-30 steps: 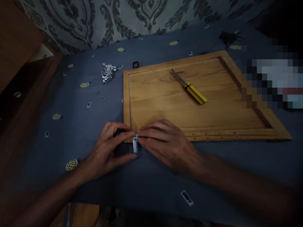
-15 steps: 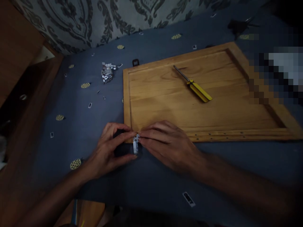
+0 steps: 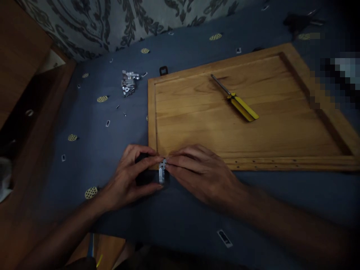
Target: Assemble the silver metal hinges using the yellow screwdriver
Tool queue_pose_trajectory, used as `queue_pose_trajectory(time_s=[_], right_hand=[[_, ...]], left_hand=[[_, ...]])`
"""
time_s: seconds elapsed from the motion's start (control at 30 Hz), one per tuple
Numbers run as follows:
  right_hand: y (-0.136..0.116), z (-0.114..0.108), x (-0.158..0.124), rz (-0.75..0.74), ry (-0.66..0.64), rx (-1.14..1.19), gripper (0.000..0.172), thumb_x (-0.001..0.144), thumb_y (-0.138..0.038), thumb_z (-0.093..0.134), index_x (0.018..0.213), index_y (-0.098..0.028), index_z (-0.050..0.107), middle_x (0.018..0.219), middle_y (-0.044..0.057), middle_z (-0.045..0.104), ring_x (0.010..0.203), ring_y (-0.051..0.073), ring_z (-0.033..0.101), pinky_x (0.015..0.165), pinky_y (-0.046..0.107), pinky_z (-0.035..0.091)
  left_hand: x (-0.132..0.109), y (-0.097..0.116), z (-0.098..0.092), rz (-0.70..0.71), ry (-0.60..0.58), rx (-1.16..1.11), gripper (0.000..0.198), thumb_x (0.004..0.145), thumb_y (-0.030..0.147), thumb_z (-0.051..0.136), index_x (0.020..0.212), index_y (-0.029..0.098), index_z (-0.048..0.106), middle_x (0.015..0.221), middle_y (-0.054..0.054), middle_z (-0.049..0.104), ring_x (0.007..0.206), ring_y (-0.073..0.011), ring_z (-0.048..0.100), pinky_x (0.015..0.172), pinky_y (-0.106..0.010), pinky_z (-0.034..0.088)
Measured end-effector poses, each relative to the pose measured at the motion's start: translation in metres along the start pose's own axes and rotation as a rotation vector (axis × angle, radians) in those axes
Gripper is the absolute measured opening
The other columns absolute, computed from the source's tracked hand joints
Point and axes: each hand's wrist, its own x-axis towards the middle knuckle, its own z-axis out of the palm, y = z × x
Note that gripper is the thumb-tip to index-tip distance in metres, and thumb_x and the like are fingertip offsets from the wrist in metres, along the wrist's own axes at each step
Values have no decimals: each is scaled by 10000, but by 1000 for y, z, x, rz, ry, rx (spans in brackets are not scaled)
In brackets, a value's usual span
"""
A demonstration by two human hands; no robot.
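A small silver metal bracket stands at the near left corner of a wooden panel lying flat on a blue patterned cloth. My left hand pinches the bracket from the left, thumb and fingers closed round it and a dark part under it. My right hand comes from the right, its fingertips pressed together on the bracket's top. A yellow-handled screwdriver rests on the panel, well away from both hands.
A heap of several silver metal parts lies on the cloth left of the panel's far corner, with loose screws nearby. A small black clip sits at the panel's far edge. Patterned wall behind; wooden furniture at left.
Both hands stay on the bracket at the panel's corner. The view has shifted slightly, so the panel and screwdriver sit a little further right in the picture.
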Motion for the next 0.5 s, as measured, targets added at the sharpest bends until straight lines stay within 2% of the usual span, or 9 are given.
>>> queue_pose_trajectory(time_s=[0.23, 0.5], right_hand=[[-1, -1, 1, 13, -30, -24, 316, 1099, -172, 478, 959, -169, 762, 929, 37, 820, 884, 192, 695, 776, 360, 569], [-1, -1, 1, -14, 10, -21, 255, 1074, -147, 527, 972, -135, 760, 915, 44, 813, 875, 194, 675, 753, 363, 567]], left_hand=[[1, -1, -1, -6, -10, -9, 486, 973, 388, 752, 1426, 287, 607, 1297, -78, 593, 1205, -254, 540, 1040, -417, 489], [1, -2, -1, -9, 6, -25, 496, 965, 402, 760, 1430, 307, 618, 1287, -75, 607, 1192, -259, 551, 1033, -430, 495]])
